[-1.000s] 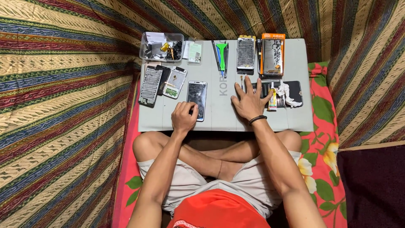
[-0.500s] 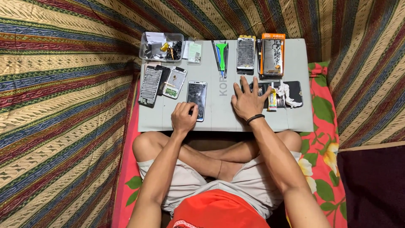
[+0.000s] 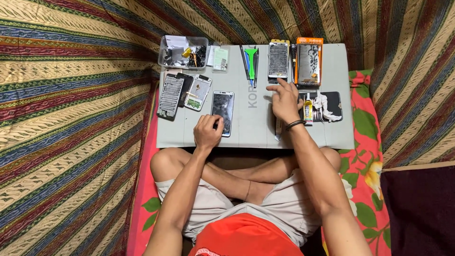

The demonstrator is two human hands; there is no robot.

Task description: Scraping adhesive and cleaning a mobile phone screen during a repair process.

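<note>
Seen from above: a grey counter (image 3: pixel 256 128) set over crossed legs, ringed by striped woven cloth (image 3: pixel 71 118).

Smartphone (image 3: pixel 222 113) lying flat, screen up, left of the counter's middle; long axis running 12 to 6 o'clock, tilted slightly clockwise, top end toward 12.

Left hand (image 3: pixel 207 132) curled at the phone's 6 o'clock end, fingers bent together and touching its lower edge; full clamp around it not discernible.

Right hand (image 3: pixel 286 100) resting flat on the counter at 3 o'clock from the phone, fingers spread apart, index finger stretched toward 12 o'clock, nothing clamped. Dark band on that wrist.

At 9 o'clock from the phone: dismantled phone frames and back covers (image 3: pixel 184 91), long axes also 12 to 6. At 11 o'clock: clear plastic box (image 3: pixel 184 52) of small parts. At 12 to 1 o'clock: green pry tool (image 3: pixel 250 64), two packaged screens (image 3: pixel 294 61). At 3 o'clock from the right hand: small glue tube (image 3: pixel 308 106) on a black mat (image 3: pixel 334 102), touching the hand's edge.

Red floral cloth (image 3: pixel 367 137) beneath the counter's right side.
</note>
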